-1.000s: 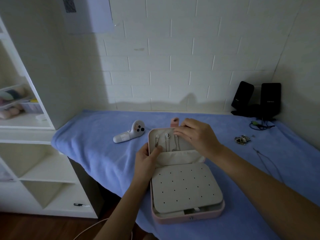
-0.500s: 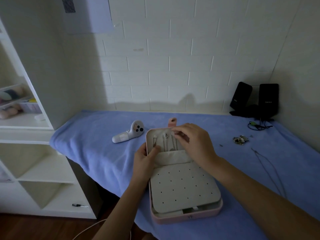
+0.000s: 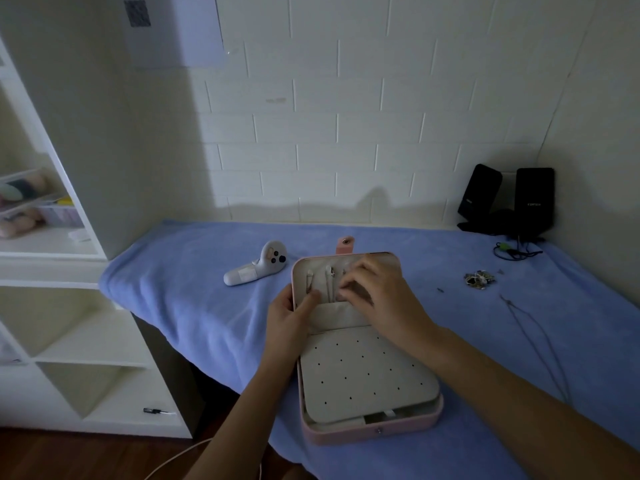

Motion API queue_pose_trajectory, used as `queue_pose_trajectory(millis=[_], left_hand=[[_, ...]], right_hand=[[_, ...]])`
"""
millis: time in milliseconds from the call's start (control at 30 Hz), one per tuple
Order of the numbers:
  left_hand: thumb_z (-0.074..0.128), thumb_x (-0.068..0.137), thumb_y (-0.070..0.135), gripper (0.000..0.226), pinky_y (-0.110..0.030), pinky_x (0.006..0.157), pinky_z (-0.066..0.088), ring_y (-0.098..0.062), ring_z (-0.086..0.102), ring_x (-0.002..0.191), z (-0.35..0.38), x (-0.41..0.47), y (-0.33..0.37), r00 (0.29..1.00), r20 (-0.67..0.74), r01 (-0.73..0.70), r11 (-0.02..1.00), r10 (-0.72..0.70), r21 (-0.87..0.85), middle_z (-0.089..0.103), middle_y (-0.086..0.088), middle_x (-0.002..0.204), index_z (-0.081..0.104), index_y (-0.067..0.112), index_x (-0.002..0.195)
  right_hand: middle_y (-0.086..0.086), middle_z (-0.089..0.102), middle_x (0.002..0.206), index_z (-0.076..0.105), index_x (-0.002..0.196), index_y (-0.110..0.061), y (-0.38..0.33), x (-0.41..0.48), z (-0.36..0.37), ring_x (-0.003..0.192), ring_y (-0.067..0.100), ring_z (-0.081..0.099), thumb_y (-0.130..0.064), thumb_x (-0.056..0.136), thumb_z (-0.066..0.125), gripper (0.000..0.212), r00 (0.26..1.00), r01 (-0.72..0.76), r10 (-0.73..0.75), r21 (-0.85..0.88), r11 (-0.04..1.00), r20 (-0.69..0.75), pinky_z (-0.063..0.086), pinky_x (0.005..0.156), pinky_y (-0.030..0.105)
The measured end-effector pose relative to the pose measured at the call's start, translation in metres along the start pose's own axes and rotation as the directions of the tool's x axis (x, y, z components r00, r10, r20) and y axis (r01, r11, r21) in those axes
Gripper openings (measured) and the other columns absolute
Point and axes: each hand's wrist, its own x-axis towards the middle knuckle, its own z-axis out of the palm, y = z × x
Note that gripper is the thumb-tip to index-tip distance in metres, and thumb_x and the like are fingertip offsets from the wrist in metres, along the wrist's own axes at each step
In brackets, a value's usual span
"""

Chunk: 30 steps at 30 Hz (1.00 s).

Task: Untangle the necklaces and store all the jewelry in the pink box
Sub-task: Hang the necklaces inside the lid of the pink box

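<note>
The pink box (image 3: 372,434) lies open on the blue cloth, its lid (image 3: 301,263) raised toward the wall. Silver chains (image 3: 328,282) hang from hooks inside the lid. A cream panel with small holes (image 3: 367,375) covers the base. My left hand (image 3: 289,318) grips the lid's left edge, thumb inside. My right hand (image 3: 377,292) is over the lid's inner face, its curled fingertips on the chains at the right hooks; whether they pinch one is hidden. A loose necklace (image 3: 535,341) and a small jewelry pile (image 3: 479,279) lie to the right.
A white controller (image 3: 258,266) lies left of the box. Two black speakers (image 3: 509,199) with cables stand in the back right corner. White shelves (image 3: 52,306) stand to the left, past the table's left edge. A tiny piece (image 3: 440,290) lies near the pile.
My right hand has slid slightly down and left over the lid's hooks. My left hand keeps its grip on the lid edge. The box has not moved.
</note>
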Motion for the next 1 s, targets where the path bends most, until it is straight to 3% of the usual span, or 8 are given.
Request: queue_pose_trajectory(millis=[67,167,333,500,633,733,867,1000], left_hand=[[0.059,0.09,0.011,0.018,-0.017,0.052,0.046,-0.006,0.057,0.057,0.001,0.0,0.001,1.0,-0.003,0.002,1.0,-0.002,-0.013,0.061,0.005,0.06,0.061,0.01,0.072],[0.06,0.09,0.011,0.016,-0.019,0.054,0.047,-0.006,0.059,0.059,0.0,0.0,0.0,1.0,-0.025,-0.006,1.0,0.006,-0.009,0.063,0.003,0.062,0.062,0.01,0.074],[0.063,0.089,0.015,0.013,-0.026,0.06,0.049,-0.012,0.058,0.066,-0.002,-0.001,-0.001,0.992,-0.1,-0.075,0.997,0.076,0.016,0.063,-0.008,0.07,0.062,0.003,0.083],[0.061,0.088,0.016,0.006,-0.028,0.066,0.051,-0.013,0.063,0.072,-0.002,-0.002,0.007,0.96,-0.187,-0.202,0.978,0.208,0.054,0.068,-0.004,0.075,0.064,0.014,0.083],[0.057,0.091,0.005,0.011,-0.019,0.061,0.048,-0.006,0.059,0.066,0.002,-0.003,0.01,0.961,-0.129,-0.233,0.968,0.244,0.094,0.065,0.001,0.07,0.062,0.01,0.083],[0.056,0.091,0.003,0.013,-0.014,0.058,0.045,-0.001,0.056,0.061,0.005,-0.003,0.011,0.975,-0.08,-0.199,0.975,0.207,0.094,0.063,0.001,0.069,0.062,0.009,0.081],[0.058,0.091,0.01,0.015,-0.015,0.054,0.044,-0.005,0.055,0.06,0.002,0.002,0.005,0.989,-0.086,-0.11,0.989,0.118,0.098,0.06,-0.003,0.066,0.06,-0.001,0.079],[0.059,0.089,0.016,0.024,-0.018,0.053,0.045,-0.013,0.054,0.065,-0.002,0.008,-0.001,0.994,-0.11,0.009,0.996,0.001,0.09,0.059,-0.012,0.074,0.059,-0.008,0.09]], right_hand=[[-0.003,0.059,0.085,0.063,0.084,-0.012,-0.006,0.0,-0.008,0.076,0.006,0.05,-0.028,0.083,0.071,0.019,0.989,-0.124,0.12,0.04,0.992,0.092,0.039,0.067,0.012],[-0.009,0.056,0.084,0.058,0.083,-0.018,-0.009,0.002,-0.012,0.072,0.006,0.05,-0.044,0.077,0.072,0.03,0.934,-0.207,0.223,-0.087,0.975,0.279,0.039,0.063,0.02],[-0.008,0.051,0.074,0.048,0.072,-0.023,-0.009,-0.002,-0.01,0.067,0.008,0.048,-0.031,0.079,0.073,0.027,0.915,-0.201,0.199,-0.032,0.979,0.35,0.032,0.057,0.019],[-0.007,0.055,0.075,0.054,0.078,-0.016,-0.012,-0.006,-0.014,0.063,0.01,0.054,-0.015,0.082,0.068,0.014,0.981,-0.002,0.004,-0.007,1.0,0.193,0.04,0.057,0.02],[-0.005,0.055,0.075,0.056,0.078,-0.015,-0.009,-0.012,-0.009,0.063,0.01,0.051,-0.018,0.084,0.067,0.013,0.982,-0.038,0.046,-0.045,0.998,0.181,0.037,0.055,0.019],[-0.005,0.058,0.081,0.063,0.085,-0.015,-0.007,-0.015,-0.006,0.069,0.009,0.052,-0.023,0.089,0.062,0.009,0.974,-0.055,0.067,-0.059,0.997,0.218,0.027,0.058,0.008],[-0.006,0.062,0.088,0.07,0.093,-0.015,-0.003,-0.012,-0.011,0.072,0.002,0.053,-0.02,0.089,0.064,0.009,0.973,-0.092,0.088,0.009,0.996,0.214,0.034,0.064,0.006],[-0.007,0.066,0.076,0.071,0.083,-0.013,0.01,-0.004,-0.03,0.06,-0.001,0.052,-0.012,0.084,0.068,0.003,0.982,-0.173,0.166,0.069,0.983,0.089,0.042,0.06,0.013]])
